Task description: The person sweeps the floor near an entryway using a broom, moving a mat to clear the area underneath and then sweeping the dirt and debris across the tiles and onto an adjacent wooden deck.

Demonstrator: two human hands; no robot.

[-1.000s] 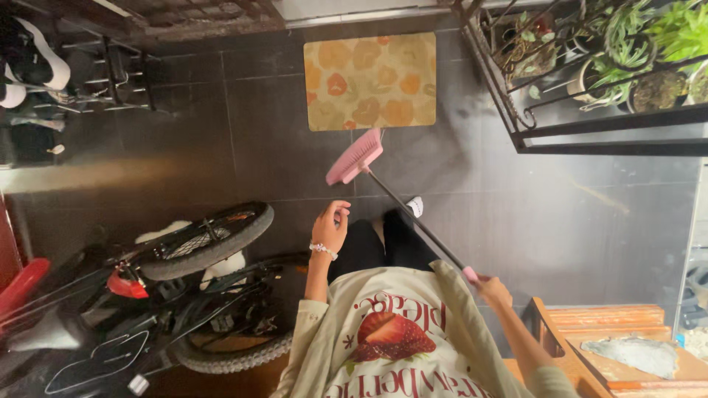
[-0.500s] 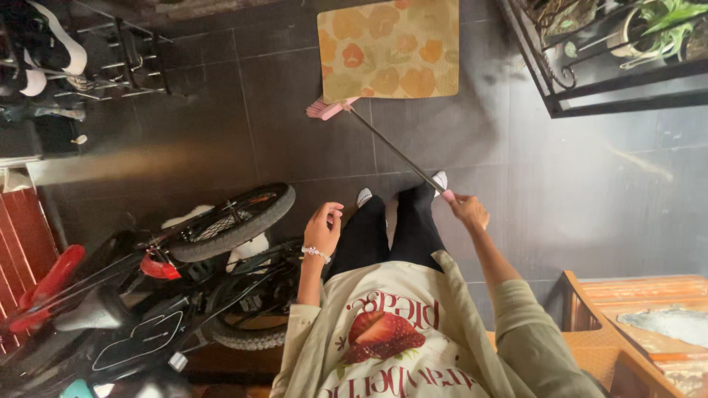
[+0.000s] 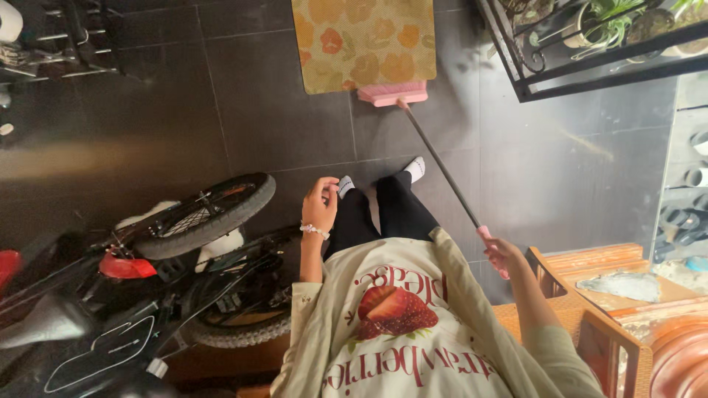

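The person is sweeping the dark tiled floor [image 3: 243, 110], the pink broom head [image 3: 392, 94] resting at the floral mat's [image 3: 361, 40] near edge; drawing it back probably comes next. The right hand [image 3: 503, 256] is clamping the dark broom handle [image 3: 442, 168]; the left hand [image 3: 319, 206] is hanging loosely curled, seemingly empty.

Pink broom [image 3: 393, 93], dark handle, head on floor at floral mat [image 3: 361, 40] edge

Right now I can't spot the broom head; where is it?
In the head view, the pink broom head rests on the dark floor tiles, against the floral mat's near edge, ahead of the right hand.
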